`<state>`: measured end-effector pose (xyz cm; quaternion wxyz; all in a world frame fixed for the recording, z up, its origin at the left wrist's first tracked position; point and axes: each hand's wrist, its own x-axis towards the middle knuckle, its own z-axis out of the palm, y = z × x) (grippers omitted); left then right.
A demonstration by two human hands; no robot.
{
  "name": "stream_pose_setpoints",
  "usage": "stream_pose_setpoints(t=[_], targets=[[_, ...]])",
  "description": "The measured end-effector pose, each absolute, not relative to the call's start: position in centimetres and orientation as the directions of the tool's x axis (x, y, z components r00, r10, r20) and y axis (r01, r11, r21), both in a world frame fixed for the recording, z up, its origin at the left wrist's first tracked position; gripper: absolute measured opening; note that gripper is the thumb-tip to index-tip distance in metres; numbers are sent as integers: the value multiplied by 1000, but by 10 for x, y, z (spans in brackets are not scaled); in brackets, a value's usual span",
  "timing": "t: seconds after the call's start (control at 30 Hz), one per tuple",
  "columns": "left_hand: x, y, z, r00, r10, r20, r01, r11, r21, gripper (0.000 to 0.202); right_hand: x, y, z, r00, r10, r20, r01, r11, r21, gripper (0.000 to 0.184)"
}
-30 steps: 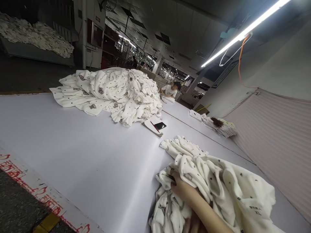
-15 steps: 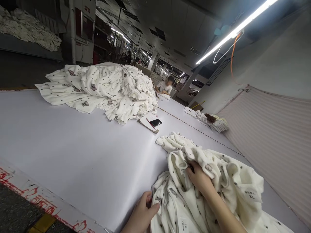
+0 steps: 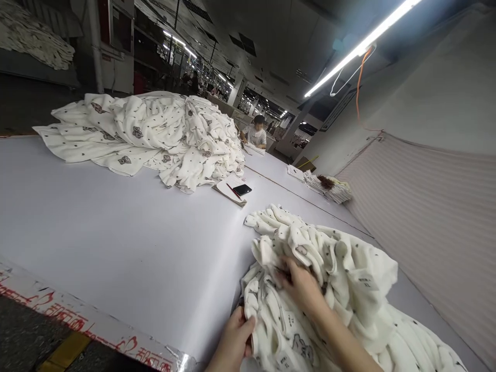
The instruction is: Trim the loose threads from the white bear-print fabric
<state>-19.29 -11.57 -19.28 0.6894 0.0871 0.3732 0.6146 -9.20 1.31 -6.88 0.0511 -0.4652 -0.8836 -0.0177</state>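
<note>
A heap of white printed garments [image 3: 344, 289] lies on the near right part of the white table [image 3: 127, 237]. My left hand [image 3: 232, 343] pinches the near left edge of this heap, fingers closed on the cloth. My right hand [image 3: 300, 287] reaches into the middle of the heap, its fingers curled into the folds of a garment. Size labels show on some pieces.
A bigger pile of the same white printed cloth [image 3: 147, 137] lies at the far left of the table. Beside it are a notebook with a pen [image 3: 228, 191] and a black phone [image 3: 242, 189]. Farther off, a folded stack [image 3: 329, 188] and a seated person [image 3: 256, 134].
My left hand came into view and took hold of the heap's near edge. My right hand shifted within the garments. The view has turned slightly right.
</note>
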Motion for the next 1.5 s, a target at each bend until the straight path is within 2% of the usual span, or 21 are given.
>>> stream_pose_setpoints(t=[0.07, 0.17, 0.23, 0.33, 0.43, 0.67, 0.77, 1.0, 1.1, 1.2, 1.3, 1.4, 1.5], targets=[[-192, -114, -190, 1, 914, -405, -836, 223, 502, 41, -85, -10, -65, -582, 812, 33, 806, 582, -110, 36], [-191, -115, -185, 36, 921, -389, -880, 213, 425, 49, -70, -33, -64, -522, 852, -44, 839, 503, -209, 26], [-192, -117, -181, 54, 927, -370, -903, 204, 379, 51, -63, -35, -64, -480, 876, -40, 859, 461, -221, 21], [-193, -122, -175, 23, 947, -322, -924, 143, 355, 48, -58, -25, -61, -480, 877, -8, 855, 466, -227, 27], [-193, -125, -172, -14, 956, -294, -928, 98, 360, 44, -56, -13, -62, -447, 893, 52, 873, 448, -193, 27], [-192, -131, -165, 36, 973, -228, -959, 98, 265, 36, -51, -15, -84, -376, 899, 223, 921, 389, -18, 24], [-192, -132, -163, 63, 979, -194, -960, 112, 257, 36, -50, -22, -88, -374, 890, 262, 921, 389, -5, 22], [-184, -126, -163, 118, 984, -134, -977, 139, 160, 44, -47, -44, -74, -460, 859, 225, 845, 501, -186, 22], [-182, -124, -163, 135, 986, -101, -980, 148, 132, 50, -49, -55, -77, -448, 873, 193, 833, 486, -264, 24], [-185, -123, -166, 128, 982, -135, -980, 146, 132, 53, -49, -55, -82, -392, 903, 176, 847, 429, -315, 18], [-190, -125, -171, 107, 978, -177, -978, 136, 159, 51, -44, -42, -79, -361, 914, 184, 843, 404, -355, 20], [-192, -127, -172, 92, 983, -157, -968, 125, 217, 42, -38, -27, -74, -302, 933, 197, 853, 356, -382, 26], [-190, -126, -168, 74, 991, -114, -955, 104, 279, 32, -38, -27, -73, -277, 935, 220, 865, 342, -367, 23]])
